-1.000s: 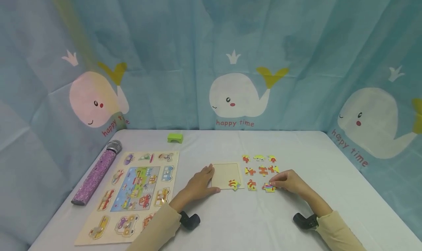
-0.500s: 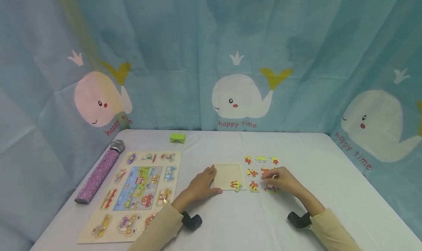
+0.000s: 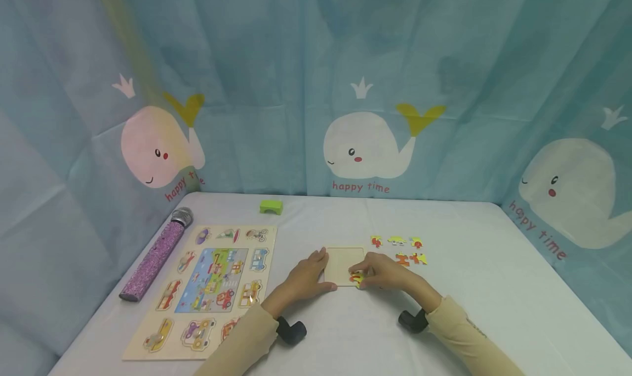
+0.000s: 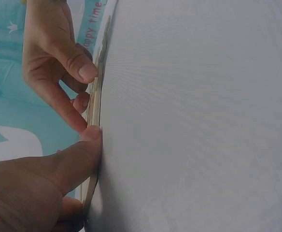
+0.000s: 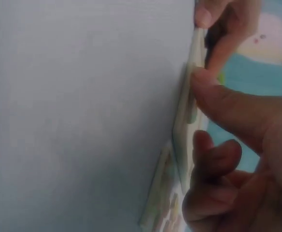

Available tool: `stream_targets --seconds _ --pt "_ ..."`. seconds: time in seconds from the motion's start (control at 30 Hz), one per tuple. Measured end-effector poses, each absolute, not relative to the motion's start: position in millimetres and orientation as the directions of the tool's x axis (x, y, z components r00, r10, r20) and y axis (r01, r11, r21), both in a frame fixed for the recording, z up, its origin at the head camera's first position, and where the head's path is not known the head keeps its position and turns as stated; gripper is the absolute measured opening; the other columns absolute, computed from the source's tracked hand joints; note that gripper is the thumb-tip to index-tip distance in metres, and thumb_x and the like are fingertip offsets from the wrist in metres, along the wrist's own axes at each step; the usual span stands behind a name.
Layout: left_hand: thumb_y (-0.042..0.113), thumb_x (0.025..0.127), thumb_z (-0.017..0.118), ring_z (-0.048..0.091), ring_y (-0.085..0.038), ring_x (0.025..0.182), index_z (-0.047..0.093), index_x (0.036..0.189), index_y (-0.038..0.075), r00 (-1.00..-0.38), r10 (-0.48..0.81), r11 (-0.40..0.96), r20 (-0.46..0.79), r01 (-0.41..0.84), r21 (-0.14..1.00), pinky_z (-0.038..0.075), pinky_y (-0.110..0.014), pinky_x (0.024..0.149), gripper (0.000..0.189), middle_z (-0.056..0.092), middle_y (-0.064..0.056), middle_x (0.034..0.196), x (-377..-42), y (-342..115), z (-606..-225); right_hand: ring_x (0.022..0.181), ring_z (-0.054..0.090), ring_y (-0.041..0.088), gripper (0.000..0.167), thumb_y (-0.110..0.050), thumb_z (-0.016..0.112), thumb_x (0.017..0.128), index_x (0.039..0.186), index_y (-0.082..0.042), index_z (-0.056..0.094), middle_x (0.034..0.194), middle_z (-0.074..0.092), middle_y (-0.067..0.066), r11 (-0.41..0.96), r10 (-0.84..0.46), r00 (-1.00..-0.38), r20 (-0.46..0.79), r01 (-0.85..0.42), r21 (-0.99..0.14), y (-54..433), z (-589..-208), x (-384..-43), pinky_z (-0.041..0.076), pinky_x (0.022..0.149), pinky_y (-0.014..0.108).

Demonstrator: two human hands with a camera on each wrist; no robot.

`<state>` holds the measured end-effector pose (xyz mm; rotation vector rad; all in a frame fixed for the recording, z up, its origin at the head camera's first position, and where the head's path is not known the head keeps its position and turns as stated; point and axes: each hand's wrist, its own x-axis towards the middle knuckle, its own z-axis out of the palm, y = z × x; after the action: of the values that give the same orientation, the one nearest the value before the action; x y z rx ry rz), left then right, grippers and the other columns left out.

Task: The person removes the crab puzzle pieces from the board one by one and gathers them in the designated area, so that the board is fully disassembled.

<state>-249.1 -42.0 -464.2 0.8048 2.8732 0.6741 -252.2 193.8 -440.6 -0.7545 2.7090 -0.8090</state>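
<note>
A shallow square wooden puzzle tray point(image 3: 338, 261) lies at mid-table. My left hand point(image 3: 307, 277) holds its left side, fingers at the upper left corner and thumb at the front edge; the left wrist view shows this thumb point(image 4: 85, 150) against the tray edge. At the tray's lower right corner, my right hand point(image 3: 387, 271) pinches a red and yellow jigsaw piece point(image 3: 356, 279), index finger bent over it. In the right wrist view my right thumb point(image 5: 206, 89) rests at the piece. Several loose jigsaw pieces point(image 3: 402, 259) lie in rows behind the right hand, which hides others.
On the left lies a large wooden vehicle puzzle board point(image 3: 148, 340), with a glittery pink microphone point(image 3: 155, 263) beside it. A green arch block point(image 3: 271, 207) stands near the back edge. Behind the white table point(image 3: 469, 250) hangs a blue whale curtain point(image 3: 261, 90).
My right hand has moved left, from the loose pieces to the tray's lower right corner, and now covers the nearest pieces. My left hand stays at the tray. The head view has shifted slightly.
</note>
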Motion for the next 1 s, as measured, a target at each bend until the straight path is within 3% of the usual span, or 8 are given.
stream_targets --seconds 0.33,0.53,0.73,0.87,1.0 --pt "0.046 0.082 0.063 0.03 -0.035 0.136 0.033 0.141 0.002 -0.866 0.5 0.772 0.027 0.459 0.44 0.033 -0.049 0.106 0.08 0.027 -0.014 0.15 -248 -42 -461 0.072 0.045 0.012 0.03 -0.019 0.077 0.072 0.1 -0.014 0.065 0.089 0.057 0.002 0.765 -0.41 -0.912 0.006 -0.348 -0.542 191 -444 -253 0.039 0.059 0.023" --pt "0.045 0.082 0.064 0.03 -0.034 0.136 0.034 0.14 0.001 -0.861 0.507 0.767 0.036 0.469 0.439 0.033 -0.049 0.106 0.079 0.028 -0.014 0.15 -248 -42 -462 0.062 0.05 0.013 0.031 -0.015 0.079 0.069 0.094 -0.015 0.059 0.09 0.06 0.004 0.749 -0.359 -0.933 -0.029 -0.269 -0.606 188 -444 -253 0.044 0.048 0.024" --pt "0.046 0.081 0.064 0.031 -0.033 0.136 0.035 0.14 0.001 -0.862 0.505 0.769 0.043 0.472 0.431 0.034 -0.048 0.106 0.08 0.029 -0.013 0.15 -249 -41 -465 0.071 0.052 0.01 0.02 -0.014 0.077 0.071 0.087 -0.016 0.065 0.079 0.063 -0.003 0.754 -0.321 -0.947 0.011 -0.262 -0.602 190 -448 -258 0.043 0.059 0.023" --pt "0.047 0.081 0.064 0.031 -0.033 0.136 0.035 0.14 0.001 -0.862 0.504 0.768 0.043 0.471 0.434 0.034 -0.048 0.106 0.08 0.029 -0.014 0.15 -248 -41 -465 0.071 0.053 0.011 0.01 -0.011 0.074 0.075 0.084 -0.011 0.069 0.077 0.064 -0.003 0.726 -0.273 -0.962 -0.012 -0.199 -0.658 194 -449 -260 0.045 0.064 0.024" --pt "0.047 0.081 0.063 0.03 -0.033 0.136 0.035 0.14 0.001 -0.863 0.504 0.767 0.039 0.468 0.439 0.033 -0.047 0.107 0.08 0.028 -0.013 0.15 -249 -41 -464 0.07 0.052 0.013 0.007 -0.012 0.072 0.077 0.083 -0.011 0.07 0.082 0.066 -0.001 0.701 -0.169 -0.98 -0.101 -0.048 -0.712 194 -450 -263 0.046 0.061 0.025"
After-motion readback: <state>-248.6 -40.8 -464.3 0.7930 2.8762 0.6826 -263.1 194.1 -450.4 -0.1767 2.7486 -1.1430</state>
